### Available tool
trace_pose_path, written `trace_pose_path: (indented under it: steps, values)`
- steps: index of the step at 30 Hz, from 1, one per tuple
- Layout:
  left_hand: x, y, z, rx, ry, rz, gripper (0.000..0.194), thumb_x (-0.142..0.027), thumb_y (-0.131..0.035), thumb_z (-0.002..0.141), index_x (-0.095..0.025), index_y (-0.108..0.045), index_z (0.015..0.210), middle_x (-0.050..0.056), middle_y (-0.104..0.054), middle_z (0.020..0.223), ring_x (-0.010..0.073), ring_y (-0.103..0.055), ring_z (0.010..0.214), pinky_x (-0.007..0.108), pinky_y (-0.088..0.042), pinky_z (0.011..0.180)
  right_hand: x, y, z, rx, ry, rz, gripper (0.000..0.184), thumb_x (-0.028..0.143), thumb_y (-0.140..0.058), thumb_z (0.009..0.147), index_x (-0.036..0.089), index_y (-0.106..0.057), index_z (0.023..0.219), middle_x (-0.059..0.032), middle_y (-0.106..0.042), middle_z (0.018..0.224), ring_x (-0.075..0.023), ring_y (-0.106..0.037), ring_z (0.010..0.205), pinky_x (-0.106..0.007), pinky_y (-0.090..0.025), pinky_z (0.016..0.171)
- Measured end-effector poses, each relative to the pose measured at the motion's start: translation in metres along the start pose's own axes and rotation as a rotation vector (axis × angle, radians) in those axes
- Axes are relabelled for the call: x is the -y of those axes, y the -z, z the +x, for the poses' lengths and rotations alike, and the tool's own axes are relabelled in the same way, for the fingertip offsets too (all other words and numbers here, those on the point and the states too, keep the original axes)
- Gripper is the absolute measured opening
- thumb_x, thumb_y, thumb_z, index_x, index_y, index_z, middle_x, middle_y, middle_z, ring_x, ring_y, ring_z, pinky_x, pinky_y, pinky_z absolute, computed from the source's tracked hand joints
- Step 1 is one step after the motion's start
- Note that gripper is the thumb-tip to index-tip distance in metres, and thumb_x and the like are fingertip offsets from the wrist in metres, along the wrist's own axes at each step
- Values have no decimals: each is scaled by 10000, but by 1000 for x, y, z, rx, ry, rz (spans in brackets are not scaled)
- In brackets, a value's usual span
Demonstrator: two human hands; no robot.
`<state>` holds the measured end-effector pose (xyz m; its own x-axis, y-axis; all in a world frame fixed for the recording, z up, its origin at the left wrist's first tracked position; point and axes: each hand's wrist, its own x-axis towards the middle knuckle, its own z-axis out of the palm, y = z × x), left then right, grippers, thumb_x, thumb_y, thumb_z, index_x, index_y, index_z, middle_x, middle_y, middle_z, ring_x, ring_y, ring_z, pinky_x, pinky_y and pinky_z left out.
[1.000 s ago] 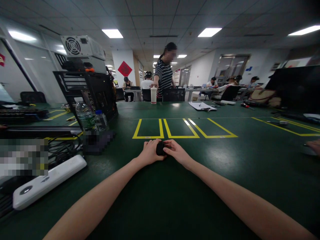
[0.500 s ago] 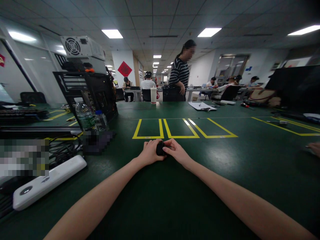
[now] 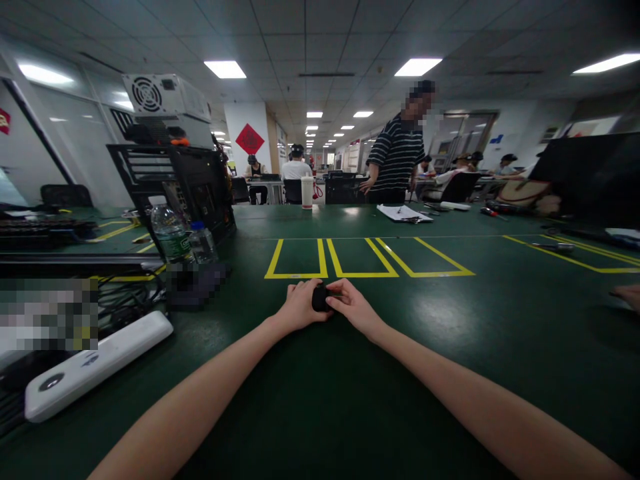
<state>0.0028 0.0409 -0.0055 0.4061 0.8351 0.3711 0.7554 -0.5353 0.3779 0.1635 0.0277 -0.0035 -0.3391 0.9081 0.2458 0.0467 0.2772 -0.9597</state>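
A small black rounded object sits between my two hands, low over the green table; its kind is too dark to make out. My left hand is wrapped round its left side, thumb along the near edge. From the right, my right hand closes on the same object with thumb and fingers in a pinch. My fingers hide much of it. Just beyond the hands lie yellow tape outlines on the table top.
On the left stand an open black computer case, water bottles, cables and a long white device. Farther back are a white cup and a clipboard. Another person's hand shows at the right edge. A person in stripes stands beyond.
The striped-shirt person has let go of the cup and moved right behind the table. My hands have stayed in place round the black object, with only slight finger movement.
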Motion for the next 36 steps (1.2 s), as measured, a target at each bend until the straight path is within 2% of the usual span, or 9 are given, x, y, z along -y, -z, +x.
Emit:
trace_pose_path:
  steps: [4,7,13,17,20,23,29,36]
  values:
    - [-2,2,0,10,7,-6,576,-402,-638,593,-210,-406,1084,54,-535,1010,254,-500,913,404,-319,818,-1,3,1,33,-38,-26,321,254,-556,722,211,-472,1029,-50,-504,1079,-187,-473,1039,-401,-368,915]
    - [-2,3,-1,11,-12,-14,558,-400,-634,600,-214,-412,1077,51,-536,1004,252,-500,912,400,-320,816,-1,4,-2,97,4,12,292,246,-556,723,218,-480,1003,-34,-518,1052,-176,-485,1030,-385,-371,918]
    - [-1,1,0,-2,-14,8,590,-419,-636,589,-203,-399,1085,54,-538,1000,252,-499,904,394,-322,809,-1,2,-2,27,44,15,169,255,-551,730,205,-496,881,-15,-542,950,-163,-523,961,-367,-406,873]
    - [0,-1,1,-7,-15,13,595,-427,-637,587,-198,-401,1084,54,-543,994,254,-502,903,398,-319,814,1,3,0,2,-12,-25,256,244,-553,727,211,-491,973,-35,-529,1027,-176,-492,1015,-376,-388,894]
    - [2,-2,1,-9,-12,0,593,-428,-636,588,-198,-404,1083,56,-545,987,253,-505,899,398,-318,814,0,4,0,38,-47,-40,300,259,-528,746,206,-481,1037,-51,-520,1075,-183,-482,1038,-386,-365,919]
    - [4,-3,1,-16,-23,-14,579,-418,-634,592,-205,-405,1079,51,-543,991,249,-504,897,394,-318,812,-3,3,-1,64,-9,-34,274,259,-520,752,206,-486,1019,-38,-530,1055,-175,-494,1023,-379,-368,921]
    - [5,-3,1,-1,-12,-12,577,-456,-609,611,-200,-403,1086,59,-543,989,253,-510,899,396,-323,809,-2,0,-3,16,59,6,182,229,-536,737,202,-488,910,-18,-539,1000,-156,-508,1007,-348,-385,911]
    - [4,-1,2,33,18,-22,565,-463,-608,610,-201,-418,1073,58,-542,1010,252,-511,909,399,-334,814,1,1,-1,29,4,-201,314,206,-450,782,207,-434,1096,-58,-491,1123,-170,-473,1058,-375,-363,929]
